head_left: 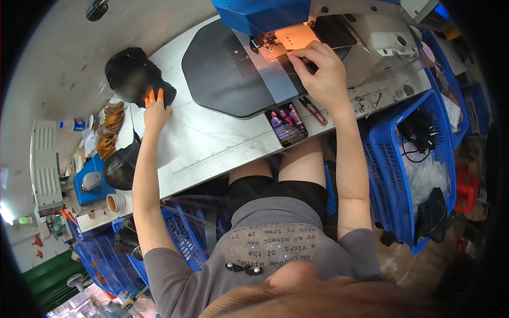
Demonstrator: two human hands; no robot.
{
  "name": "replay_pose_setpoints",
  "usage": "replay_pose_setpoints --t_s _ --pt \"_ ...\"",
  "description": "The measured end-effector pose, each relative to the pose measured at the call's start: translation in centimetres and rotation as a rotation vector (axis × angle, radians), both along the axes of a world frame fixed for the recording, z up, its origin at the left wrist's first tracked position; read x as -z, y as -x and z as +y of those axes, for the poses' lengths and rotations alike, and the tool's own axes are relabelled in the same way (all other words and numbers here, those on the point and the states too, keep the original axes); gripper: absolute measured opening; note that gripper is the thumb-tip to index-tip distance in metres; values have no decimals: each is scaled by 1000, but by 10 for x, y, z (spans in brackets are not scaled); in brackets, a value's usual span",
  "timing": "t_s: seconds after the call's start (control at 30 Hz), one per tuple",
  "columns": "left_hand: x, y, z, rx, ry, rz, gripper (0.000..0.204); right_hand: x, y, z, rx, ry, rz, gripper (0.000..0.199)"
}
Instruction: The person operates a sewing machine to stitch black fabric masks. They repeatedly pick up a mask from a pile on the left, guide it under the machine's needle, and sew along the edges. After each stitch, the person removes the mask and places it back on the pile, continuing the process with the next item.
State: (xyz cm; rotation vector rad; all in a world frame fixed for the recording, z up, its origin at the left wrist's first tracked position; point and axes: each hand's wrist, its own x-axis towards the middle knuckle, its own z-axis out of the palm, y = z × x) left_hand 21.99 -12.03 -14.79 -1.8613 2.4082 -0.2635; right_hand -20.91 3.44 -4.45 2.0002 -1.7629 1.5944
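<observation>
At the far left of the table, my left hand [155, 112] lies with outstretched fingers on the near edge of a pile of black pieces [130, 71]. Orange covers sit on some of its fingertips. My right hand [324, 71] is by the lit needle area of a sewing machine [262, 15] with a blue head. Its thumb and forefinger are pinched together; whatever may be between them is too small to make out. Below the needle, a black octagonal board [222, 71] surrounds a metal plate [273, 77].
A phone [286, 125] with a lit screen and red-handled thread snips [314, 110] lie near the front edge. Blue baskets [389, 153] stand at the right, with others below left. A cup [115, 203], a black rounded object [121, 168] and brown bundles [110, 127] are at the left.
</observation>
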Motion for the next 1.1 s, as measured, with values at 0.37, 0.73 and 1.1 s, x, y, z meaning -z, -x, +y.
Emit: replay_pose_setpoints --t_s 0.37,0.73,1.1 --pt "-28 42 24 77 -26 191 41 0 -3 1 13 -12 -7 8" --pt "-152 169 101 589 560 541 45 -3 -6 0 25 -12 -4 8" --pt "-142 183 110 881 23 522 31 -16 -8 19 -84 -63 66 18"
